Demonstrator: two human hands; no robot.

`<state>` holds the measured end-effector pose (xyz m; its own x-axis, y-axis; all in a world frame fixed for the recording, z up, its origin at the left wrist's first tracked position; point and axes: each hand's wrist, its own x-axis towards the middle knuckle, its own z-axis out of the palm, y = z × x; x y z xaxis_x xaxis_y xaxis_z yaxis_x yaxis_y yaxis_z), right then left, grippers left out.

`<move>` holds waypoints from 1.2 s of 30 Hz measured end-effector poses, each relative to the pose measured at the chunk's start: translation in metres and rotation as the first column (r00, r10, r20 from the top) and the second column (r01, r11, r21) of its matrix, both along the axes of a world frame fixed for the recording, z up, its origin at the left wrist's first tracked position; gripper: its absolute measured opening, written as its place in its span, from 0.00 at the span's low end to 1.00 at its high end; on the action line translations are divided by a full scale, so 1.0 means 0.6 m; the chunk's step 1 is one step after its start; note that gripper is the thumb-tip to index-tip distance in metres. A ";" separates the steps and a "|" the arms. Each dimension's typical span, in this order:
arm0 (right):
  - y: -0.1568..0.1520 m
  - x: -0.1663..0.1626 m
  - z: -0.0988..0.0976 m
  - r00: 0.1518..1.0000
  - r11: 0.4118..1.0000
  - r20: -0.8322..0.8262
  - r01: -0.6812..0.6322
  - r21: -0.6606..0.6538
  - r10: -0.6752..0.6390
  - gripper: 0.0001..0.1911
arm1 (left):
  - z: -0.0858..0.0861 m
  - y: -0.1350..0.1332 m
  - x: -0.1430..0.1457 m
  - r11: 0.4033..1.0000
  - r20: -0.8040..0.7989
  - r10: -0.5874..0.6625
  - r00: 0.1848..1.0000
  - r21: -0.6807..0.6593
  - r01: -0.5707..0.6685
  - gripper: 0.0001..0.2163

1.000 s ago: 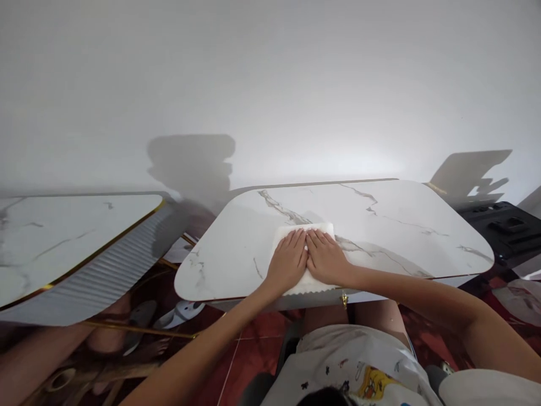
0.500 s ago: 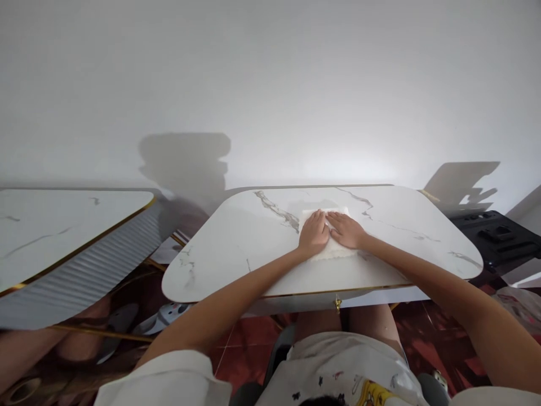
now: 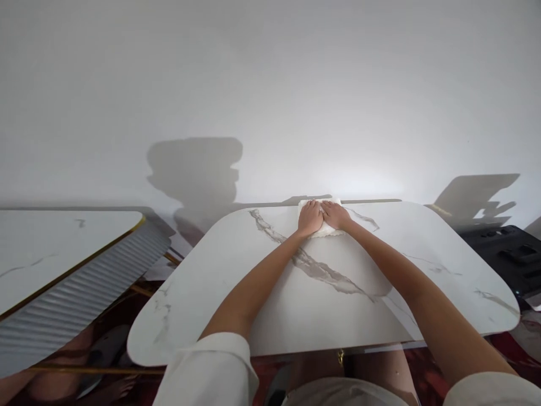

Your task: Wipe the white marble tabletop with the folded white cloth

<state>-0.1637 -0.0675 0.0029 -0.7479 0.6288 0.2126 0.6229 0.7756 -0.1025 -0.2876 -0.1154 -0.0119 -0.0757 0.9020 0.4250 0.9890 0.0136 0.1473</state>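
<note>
A folded white cloth (image 3: 324, 229) lies at the far edge of a white marble-patterned table (image 3: 211, 293), close to the wall. My left hand (image 3: 310, 217) and my right hand (image 3: 335, 215) lie flat on the cloth side by side, fingers stretched out and pointing away from me, thumbs nearly touching. Both arms are stretched far forward across the tabletop. Most of the cloth is hidden under the hands.
A second marble-topped table (image 3: 63, 248) with a gold rim and ribbed side stands to the left. A black object (image 3: 507, 254) sits at the right, beyond the table's corner. A plain white wall (image 3: 270, 84) rises right behind the table. Red floor shows below.
Both hands slid the cloth from the near edge of the table across the top to its far edge by the wall, staying flat on it throughout.
</note>
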 end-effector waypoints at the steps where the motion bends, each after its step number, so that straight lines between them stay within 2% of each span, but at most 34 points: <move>1: 0.011 -0.001 0.000 1.000 1.000 0.002 0.008 -0.001 -0.008 0.26 | 0.001 0.011 0.000 1.000 -0.004 0.000 1.000 -0.003 0.000 0.18; 5: 0.043 0.012 -0.001 0.999 0.999 0.013 0.052 -0.004 -0.052 0.27 | 0.006 0.046 0.016 1.000 0.003 -0.026 1.000 -0.010 0.026 0.17; 8: 0.046 0.032 -0.002 0.996 0.996 0.005 0.092 -0.001 -0.092 0.27 | 0.008 0.055 0.035 0.998 0.013 -0.055 0.998 -0.016 0.055 0.17; 11: 0.030 0.052 -0.004 0.991 0.991 -0.008 0.134 -0.004 -0.134 0.28 | 0.008 0.048 0.053 0.995 0.011 -0.098 0.995 -0.014 0.098 0.18; 15: -0.015 0.074 -0.007 0.984 0.984 -0.016 0.177 0.008 -0.177 0.28 | 0.003 0.015 0.069 0.986 0.022 -0.165 0.986 -0.019 0.165 0.19; 20: -0.095 0.092 -0.012 0.984 0.985 -0.052 0.172 0.028 -0.170 0.27 | -0.003 -0.059 0.079 0.981 -0.003 -0.188 0.982 -0.040 0.188 0.21; 26: -0.214 0.104 -0.012 0.992 0.992 -0.060 0.117 0.048 -0.114 0.28 | -0.006 -0.185 0.086 0.983 0.037 -0.174 0.984 -0.050 0.176 0.22; 32: -0.325 0.128 -0.015 0.993 0.997 -0.122 0.003 0.077 0.006 0.27 | -0.014 -0.317 0.108 0.993 0.132 -0.112 0.985 -0.031 0.117 0.23; 36: -0.372 0.166 -0.017 0.991 0.997 -0.127 -0.037 0.071 0.046 0.27 | -0.019 -0.375 0.141 0.993 0.261 -0.048 0.964 -0.088 0.073 0.26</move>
